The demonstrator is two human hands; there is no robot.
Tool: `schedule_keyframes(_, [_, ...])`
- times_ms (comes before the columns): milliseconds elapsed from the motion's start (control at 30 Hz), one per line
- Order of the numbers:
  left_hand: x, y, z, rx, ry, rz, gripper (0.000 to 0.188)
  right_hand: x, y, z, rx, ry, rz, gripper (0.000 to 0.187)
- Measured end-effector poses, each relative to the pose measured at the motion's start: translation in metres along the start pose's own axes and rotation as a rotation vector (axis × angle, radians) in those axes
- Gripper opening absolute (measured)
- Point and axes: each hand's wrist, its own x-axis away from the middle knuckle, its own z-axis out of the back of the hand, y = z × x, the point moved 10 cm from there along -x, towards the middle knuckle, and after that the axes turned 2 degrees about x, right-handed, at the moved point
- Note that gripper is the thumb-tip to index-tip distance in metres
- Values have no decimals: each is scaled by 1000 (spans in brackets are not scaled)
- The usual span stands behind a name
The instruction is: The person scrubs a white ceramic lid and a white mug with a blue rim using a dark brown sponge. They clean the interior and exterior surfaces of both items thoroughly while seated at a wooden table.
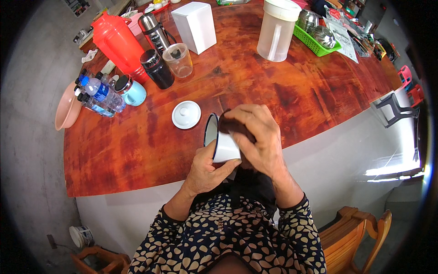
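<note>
My left hand grips a white enamel mug with a dark blue rim, tipped on its side with its mouth toward the left. Its thumb reaches to the rim while the fingers hold the wall from below. In my right hand is a bunched dark brown cloth, pressed against the mug's outer side. Part of the cloth hangs below that hand. On the table just beyond the mug lies a round white lid with a small knob.
The reddish-brown wooden table carries a red thermos jug, a black flask, a clear plastic cup, a white box, a tall plastic pitcher, a green basket, a light-blue mug and water bottles. A wooden chair stands at lower right.
</note>
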Motion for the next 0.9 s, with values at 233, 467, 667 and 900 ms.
schedule_keyframes(233, [1,-5,9,-1,28,27,36,20,-27,-6,33,34,287,34])
schedule_keyframes(467, [-1,-1,0,-6,-49,-14,37,40,-39,-7,109,28,338,32])
schedule_keyframes(667, [-1,-2,-10,-94,-237,47,31,5,-12,2,-225,-146,246,30])
schedule_keyframes(900, [3,15,-23,-187,-319,-172,32,6,-11,-13,-496,-573,297,26])
